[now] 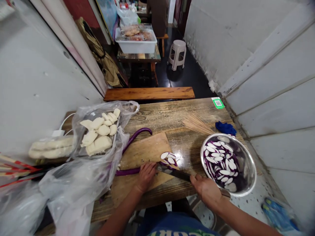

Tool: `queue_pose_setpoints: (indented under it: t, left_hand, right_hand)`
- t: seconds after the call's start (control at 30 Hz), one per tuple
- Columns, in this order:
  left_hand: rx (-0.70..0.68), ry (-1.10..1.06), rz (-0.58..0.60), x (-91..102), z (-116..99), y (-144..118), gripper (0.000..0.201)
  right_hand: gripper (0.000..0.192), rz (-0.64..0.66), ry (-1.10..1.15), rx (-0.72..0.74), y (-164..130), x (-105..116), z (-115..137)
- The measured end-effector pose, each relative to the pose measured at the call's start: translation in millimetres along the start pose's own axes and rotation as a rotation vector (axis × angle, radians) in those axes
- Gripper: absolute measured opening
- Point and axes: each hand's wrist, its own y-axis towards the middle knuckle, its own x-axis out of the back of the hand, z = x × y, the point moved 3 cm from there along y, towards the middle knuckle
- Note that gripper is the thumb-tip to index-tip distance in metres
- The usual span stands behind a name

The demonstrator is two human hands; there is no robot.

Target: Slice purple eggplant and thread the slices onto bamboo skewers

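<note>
Slicing is the step in hand: in the head view your left hand (146,175) lies curled over the eggplant (128,171), pinning it to the board (145,152), while your right hand (206,189) is closed round the handle of the knife (176,173), whose blade runs leftward and meets the eggplant just beside your left fingertips. Take the board as your landmark. The eggplant lies across its near half, its long stem end trailing off the left edge; a second eggplant (137,133) curves along the board's far left edge. A few cut slices (168,157) sit at the board's right edge, just beyond the blade. Right of the board, well clear of it, stands the bowl (248,177), holding many more slices. Beyond the board's right corner lie skewers (197,125) and a blue cloth (225,128); left of it a bag (98,134) holds pale dough pieces.

As I judge it, most of this eggplant is still whole, so you are early on this one. The next cut calls for you to draw your left fingers back along the eggplant, keep the tips tucked away from the blade, and hold the same slant so slices match. The loose slices look due for the bowl.
</note>
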Motion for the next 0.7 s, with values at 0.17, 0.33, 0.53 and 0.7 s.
queue_pose_setpoints:
  t: [0.17,0.33,0.53,0.7]
  left_hand:
    - [0.018,0.067,0.13,19.0,-26.5,12.0,0.028]
    - [-0.183,-0.004,0.321,45.0,-76.1,22.4,0.035]
    - [-0.359,0.031,0.415,61.0,-101.9,51.5,0.031]
    - [-0.376,0.104,0.359,47.8,-60.9,46.6,0.029]
  right_hand:
    - [0.02,-0.134,0.152,-0.022,-8.9,-1.4,-3.1]
    - [0.033,-0.262,0.257,-0.083,-23.5,-3.3,-8.6]
    - [0.032,-0.326,0.327,-0.143,-36.3,-7.6,-17.6]
    - [0.032,-0.37,0.347,-0.153,-37.2,-12.1,-16.4]
